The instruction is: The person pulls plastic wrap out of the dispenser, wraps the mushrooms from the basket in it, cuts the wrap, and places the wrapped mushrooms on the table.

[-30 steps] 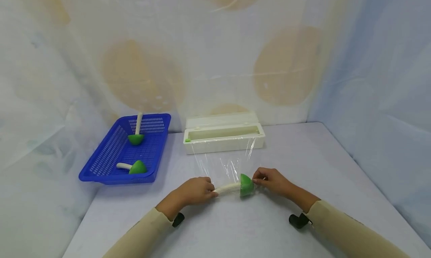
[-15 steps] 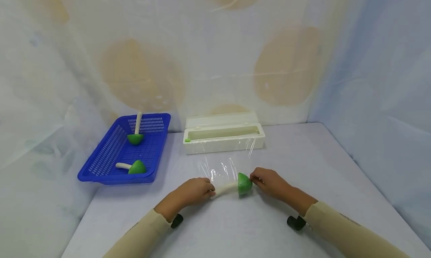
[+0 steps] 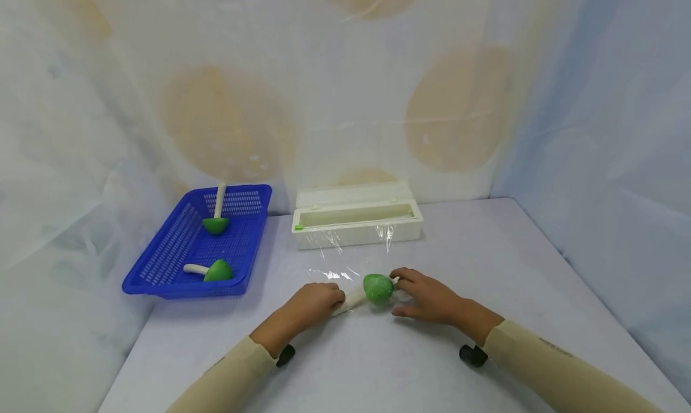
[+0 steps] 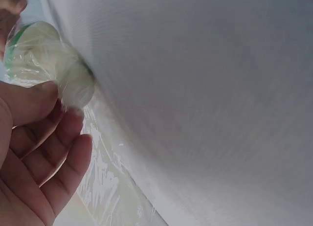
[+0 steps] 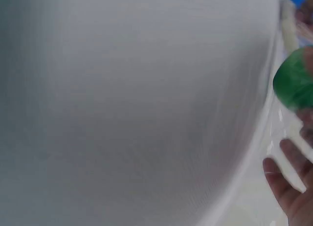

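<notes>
In the head view, the left hand (image 3: 313, 304) pinches the stem end of a green-capped mushroom (image 3: 378, 288), which lies in clear wrap (image 3: 333, 275) on the table (image 3: 464, 239), nearer than the open white box (image 3: 358, 236). The right hand (image 3: 429, 298), fingers apart, is at the cap's right side. To the left, a blue basket (image 3: 237, 248) holds two mushrooms. In the left wrist view, wrap creases round the stem end at the thumb. In the right wrist view, fingers spread by the cap; their exact contact is unclear.
</notes>
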### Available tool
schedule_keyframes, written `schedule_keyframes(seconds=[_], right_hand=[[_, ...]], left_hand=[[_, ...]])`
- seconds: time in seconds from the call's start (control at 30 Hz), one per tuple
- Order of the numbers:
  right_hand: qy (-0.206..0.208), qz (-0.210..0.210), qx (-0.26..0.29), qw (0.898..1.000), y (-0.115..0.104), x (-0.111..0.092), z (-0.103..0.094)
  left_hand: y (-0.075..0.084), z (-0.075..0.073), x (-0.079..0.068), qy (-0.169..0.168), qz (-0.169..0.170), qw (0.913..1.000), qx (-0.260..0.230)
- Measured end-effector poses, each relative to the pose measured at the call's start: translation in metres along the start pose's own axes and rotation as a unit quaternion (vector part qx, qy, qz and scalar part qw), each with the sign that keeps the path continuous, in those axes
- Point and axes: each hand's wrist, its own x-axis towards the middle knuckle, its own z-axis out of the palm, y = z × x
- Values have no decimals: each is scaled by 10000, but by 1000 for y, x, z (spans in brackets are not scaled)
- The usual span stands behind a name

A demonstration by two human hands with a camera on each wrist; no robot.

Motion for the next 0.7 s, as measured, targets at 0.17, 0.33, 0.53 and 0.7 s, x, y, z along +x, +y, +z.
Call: schedule_keyframes(seconds=[0.17, 0.33, 0.53, 0.7], right_hand=[[143, 104, -434, 9989, -5, 8, -1], [1050, 100, -686, 9921, -4, 14, -4], [1065, -1128, -801, 9846, -3, 19, -6], [1201, -1754, -1170, 9701, -3, 20, -7]], left_hand=[[0, -4, -5, -62, 189, 9998, -23], [-3, -6, -6, -217, 140, 9995, -170], [-7, -4, -4, -97, 344, 9993, -141], [-8, -4, -2, -74, 421, 9991, -35]])
